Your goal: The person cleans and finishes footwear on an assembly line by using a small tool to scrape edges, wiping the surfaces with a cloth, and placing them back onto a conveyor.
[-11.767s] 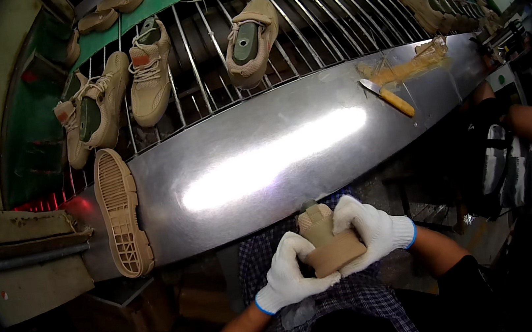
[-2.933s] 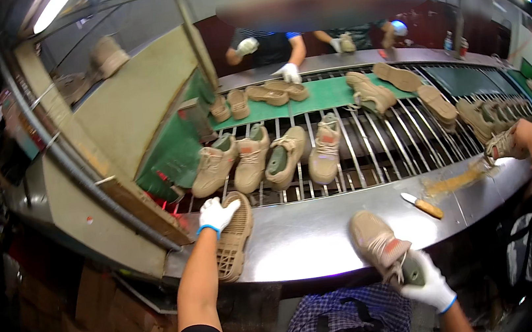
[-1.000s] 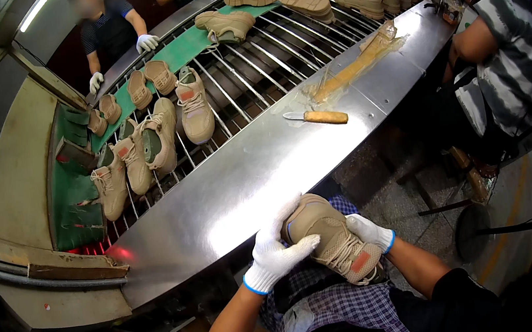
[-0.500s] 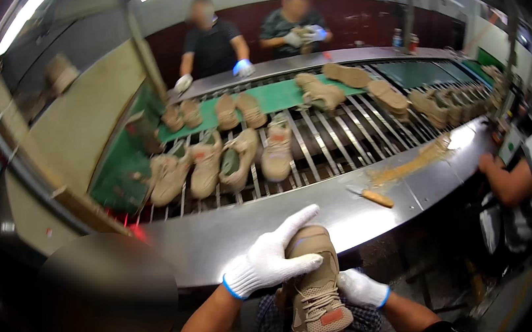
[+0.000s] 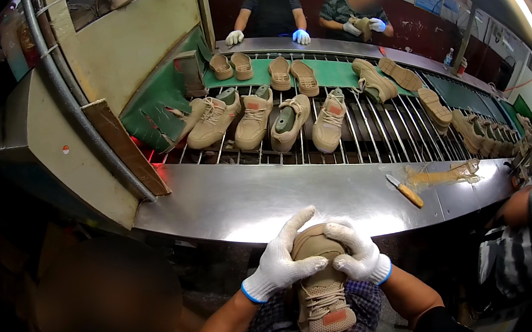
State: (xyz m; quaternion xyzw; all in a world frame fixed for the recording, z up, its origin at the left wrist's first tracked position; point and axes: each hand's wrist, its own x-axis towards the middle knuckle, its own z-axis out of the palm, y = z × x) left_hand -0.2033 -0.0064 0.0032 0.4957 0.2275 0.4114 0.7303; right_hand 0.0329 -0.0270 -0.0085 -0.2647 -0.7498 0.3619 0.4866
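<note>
We hold a tan knit sneaker (image 5: 321,285) upright over our lap, just below the near edge of the steel tabletop (image 5: 250,201). Its rounded heel end points up toward the tabletop, its laced front hangs down toward us, and a small reddish patch shows on the tongue near the bottom. The knit is ribbed and one sandy colour all over.

Our left hand (image 5: 280,262), in a white glove with a blue cuff, wraps the upper end from the left, thumb pressed across it and forefinger stretched out above. Our right hand (image 5: 357,256), gloved alike, closes on the same end from the right, so the thumbs nearly meet.

On the tabletop to the right lies a knife with a yellow handle (image 5: 405,191), beside a crumpled clear plastic bag (image 5: 445,174). Beyond, more tan sneakers (image 5: 253,118) rest on a roller conveyor (image 5: 368,133).
</note>
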